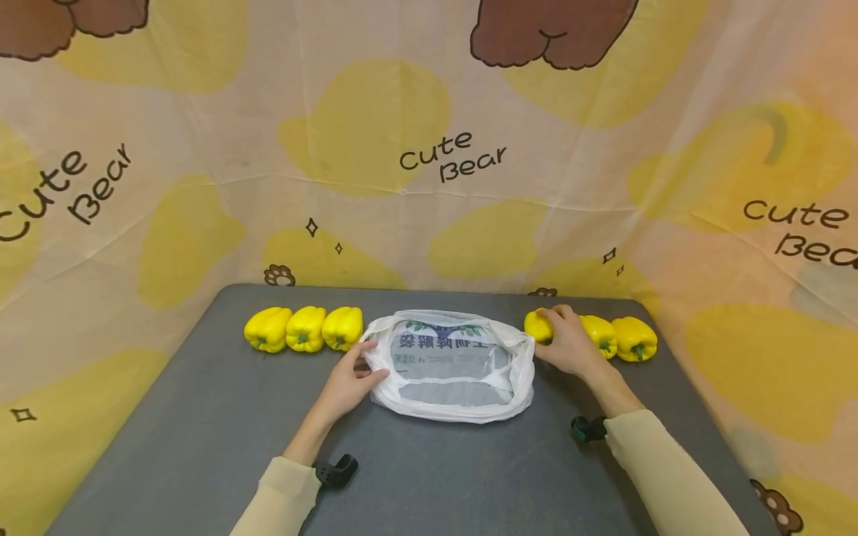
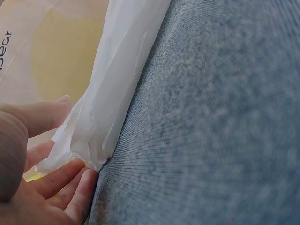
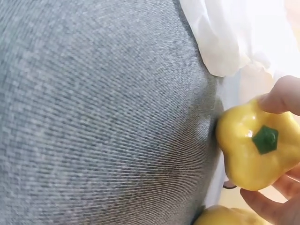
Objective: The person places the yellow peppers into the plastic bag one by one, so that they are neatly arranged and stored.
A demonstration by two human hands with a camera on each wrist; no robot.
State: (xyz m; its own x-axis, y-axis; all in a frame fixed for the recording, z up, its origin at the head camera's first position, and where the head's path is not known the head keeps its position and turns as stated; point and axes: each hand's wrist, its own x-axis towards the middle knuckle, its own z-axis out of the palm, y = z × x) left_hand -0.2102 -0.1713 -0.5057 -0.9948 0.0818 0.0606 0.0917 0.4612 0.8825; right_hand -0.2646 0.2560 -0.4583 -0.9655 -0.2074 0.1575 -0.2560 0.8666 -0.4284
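Observation:
A white plastic bag [image 1: 452, 408] stands mid-table with its mouth spread wide, green and blue print showing through inside. My left hand [image 1: 348, 385] holds the bag's left end, thumb on one side and fingers on the other. To the right of the bag, my right hand [image 1: 571, 348] grips a yellow bell pepper [image 1: 535, 326] between thumb and fingers. The right wrist view shows this pepper's green stem end [image 3: 266, 139] facing the camera, low by the table and near the bag's edge [image 3: 220, 61].
Two more yellow bell peppers [image 1: 635, 339] lie right of my right hand, one partly behind it. Three yellow bell peppers [image 1: 306, 329] sit in a row left of the bag. The grey table [image 1: 429, 476] backs onto a printed cloth [image 1: 375, 246].

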